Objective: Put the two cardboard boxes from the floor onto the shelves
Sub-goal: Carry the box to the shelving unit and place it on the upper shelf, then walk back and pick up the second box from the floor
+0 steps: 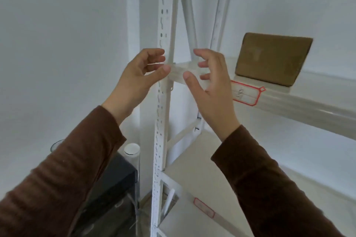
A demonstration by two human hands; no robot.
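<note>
One brown cardboard box (272, 57) stands on the upper shelf (308, 100) of a white metal rack, to the right of both hands. My left hand (140, 77) and my right hand (212, 82) are raised in front of the rack's front corner post (163, 86), fingers curled and apart, holding nothing. They face each other about a hand's width apart, left of the box and not touching it. No second box is in view.
A lower shelf (240, 159) lies below the upper one. Red-edged labels (245, 93) are stuck on the shelf beams. A dark cabinet (113, 184) with a white cylinder (132, 150) on top stands left of the rack, against the white wall.
</note>
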